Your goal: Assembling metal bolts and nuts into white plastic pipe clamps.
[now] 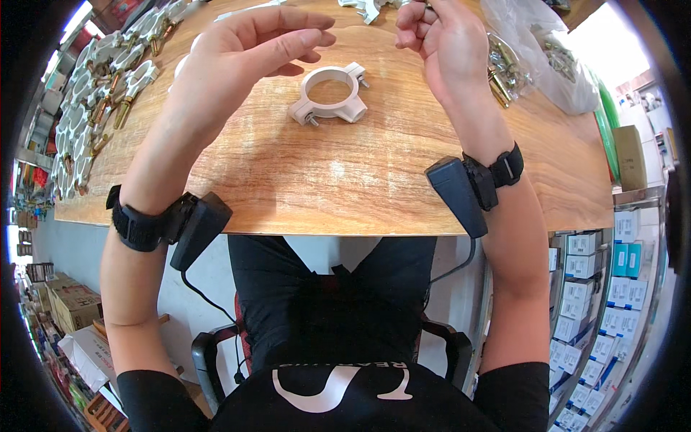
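Observation:
A cream pipe clamp ring [350, 108] lies on the wooden table [331, 180], with a small screw at each of its two joints. My left hand [255, 50] hovers left of the ring, its fingers stretched out and nothing between them. On the other side, my right hand [450, 43] is raised at the top edge of the picture with its fingers curled together. A tiny dark bit shows at those fingertips, too small to name. Neither hand touches the ring. Both wrists carry black straps with a black device.
Many pipe clamps with brass-coloured bolts [122, 108] cover the table's left side. White clamp parts [371, 9] lie at the far edge. Bolts in clear plastic [507, 68] and a larger plastic bag [576, 90] stand at right. Shelves with small boxes [583, 288] flank the right.

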`<act>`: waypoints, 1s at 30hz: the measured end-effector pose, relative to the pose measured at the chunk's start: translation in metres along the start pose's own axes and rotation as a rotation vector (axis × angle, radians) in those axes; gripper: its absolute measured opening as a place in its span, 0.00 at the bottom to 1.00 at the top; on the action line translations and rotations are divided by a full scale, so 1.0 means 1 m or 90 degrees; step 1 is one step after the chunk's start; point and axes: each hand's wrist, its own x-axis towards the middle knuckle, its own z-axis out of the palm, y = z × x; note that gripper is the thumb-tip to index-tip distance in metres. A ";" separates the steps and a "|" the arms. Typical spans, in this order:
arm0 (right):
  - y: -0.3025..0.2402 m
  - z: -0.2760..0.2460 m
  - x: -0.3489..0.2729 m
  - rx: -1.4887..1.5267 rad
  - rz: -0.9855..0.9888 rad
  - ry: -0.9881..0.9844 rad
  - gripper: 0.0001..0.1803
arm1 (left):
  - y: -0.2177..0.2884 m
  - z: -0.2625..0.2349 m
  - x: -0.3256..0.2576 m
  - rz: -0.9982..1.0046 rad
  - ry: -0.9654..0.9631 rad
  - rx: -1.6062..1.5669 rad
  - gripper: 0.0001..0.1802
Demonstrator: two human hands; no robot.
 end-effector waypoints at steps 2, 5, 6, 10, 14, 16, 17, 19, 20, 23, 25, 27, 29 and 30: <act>0.001 0.001 0.001 -0.003 0.009 0.003 0.17 | 0.005 0.000 0.000 -0.006 -0.014 -0.038 0.19; 0.003 0.002 -0.001 -0.003 0.006 -0.006 0.16 | 0.009 0.009 -0.003 0.013 -0.090 -0.029 0.18; 0.003 0.001 -0.001 -0.007 0.010 -0.011 0.16 | 0.007 0.013 -0.002 0.010 -0.088 -0.037 0.16; 0.005 -0.001 0.000 0.004 0.028 -0.016 0.15 | -0.011 0.014 0.022 0.089 -0.017 0.092 0.17; 0.012 0.004 0.000 -0.011 0.014 -0.037 0.17 | -0.032 0.008 0.034 0.047 0.022 0.132 0.19; 0.012 0.004 -0.003 -0.024 0.048 -0.057 0.17 | -0.038 0.005 0.032 0.024 -0.013 0.103 0.19; 0.011 0.005 -0.005 -0.034 0.066 -0.062 0.17 | -0.039 0.003 0.030 -0.018 -0.030 0.105 0.19; 0.011 0.008 -0.009 -0.048 0.084 -0.085 0.17 | -0.039 0.001 0.027 -0.033 -0.051 0.112 0.18; 0.010 0.010 -0.011 -0.050 0.095 -0.091 0.18 | -0.038 0.001 0.026 -0.025 -0.051 0.111 0.18; 0.010 0.016 -0.015 -0.068 0.109 -0.088 0.18 | -0.030 0.004 0.023 0.042 0.006 0.032 0.14; 0.011 0.019 -0.016 -0.075 0.108 -0.083 0.17 | -0.021 0.003 0.020 0.067 0.037 -0.064 0.12; 0.012 0.017 -0.015 -0.079 0.106 -0.083 0.17 | -0.010 0.000 0.012 0.152 -0.020 -0.090 0.09; 0.015 0.015 -0.012 -0.071 0.108 -0.099 0.17 | -0.003 0.000 0.006 0.257 -0.106 -0.045 0.09; 0.016 0.014 -0.011 -0.062 0.105 -0.104 0.17 | -0.001 0.000 0.003 0.262 -0.118 -0.012 0.09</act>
